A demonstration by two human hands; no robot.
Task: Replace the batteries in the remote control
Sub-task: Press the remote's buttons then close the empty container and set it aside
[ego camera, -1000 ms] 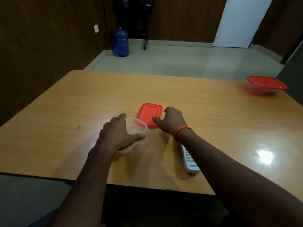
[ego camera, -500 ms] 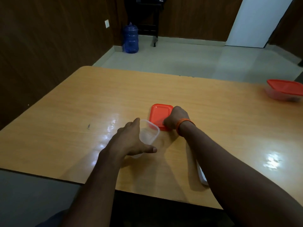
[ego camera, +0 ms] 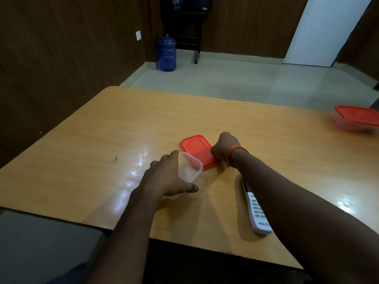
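A white remote control (ego camera: 257,212) lies buttons up near the table's front edge, partly under my right forearm. My left hand (ego camera: 166,177) holds a small clear plastic tub (ego camera: 189,171), thumb along its near side. A loose red lid (ego camera: 196,150) lies flat just beyond the tub. My right hand (ego camera: 223,147), with an orange band at the wrist, rests at the lid's right edge with fingers curled; what they hold, if anything, is hidden. No batteries are visible.
The wooden table (ego camera: 102,140) spans the view. A second clear tub with a red lid (ego camera: 356,120) stands at the far right edge. Beyond the table are a blue water jug (ego camera: 167,53) and a dark stand on the floor.
My right hand moved from above the lid to its right edge and curled. My left hand kept its hold on the tub. The camera shifted, so more of the remote shows.
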